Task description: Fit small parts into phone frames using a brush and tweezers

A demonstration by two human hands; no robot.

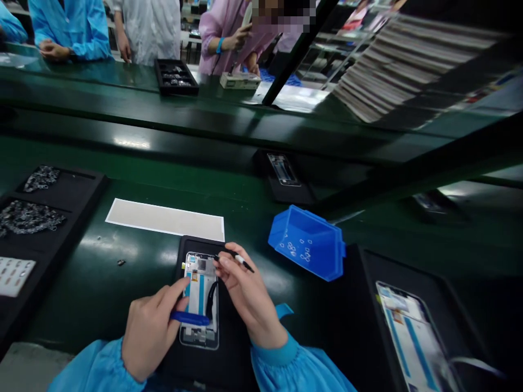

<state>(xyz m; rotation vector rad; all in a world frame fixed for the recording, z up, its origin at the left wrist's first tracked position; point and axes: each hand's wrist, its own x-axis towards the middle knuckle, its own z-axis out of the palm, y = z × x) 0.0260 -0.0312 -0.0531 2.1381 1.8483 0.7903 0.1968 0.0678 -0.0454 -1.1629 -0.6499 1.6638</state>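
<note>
An open phone frame [201, 296] lies in a black fixture [229, 348] in front of me on the green bench. My left hand [149, 329] is closed on a blue plastic tool [190, 318] laid across the lower part of the phone. My right hand [247, 294] pinches a thin black tweezer-like tool [239, 258] with a white tip, its point at the phone's upper right corner. Both of my sleeves are light blue.
A blue bin [310, 242] with small white parts sits right of the phone. Another phone frame [412, 332] lies in a fixture at the right, and one [281, 169] farther back. Black trays of parts [32, 218] stand at the left. A white strip [165, 218] lies behind. People stand across the belt.
</note>
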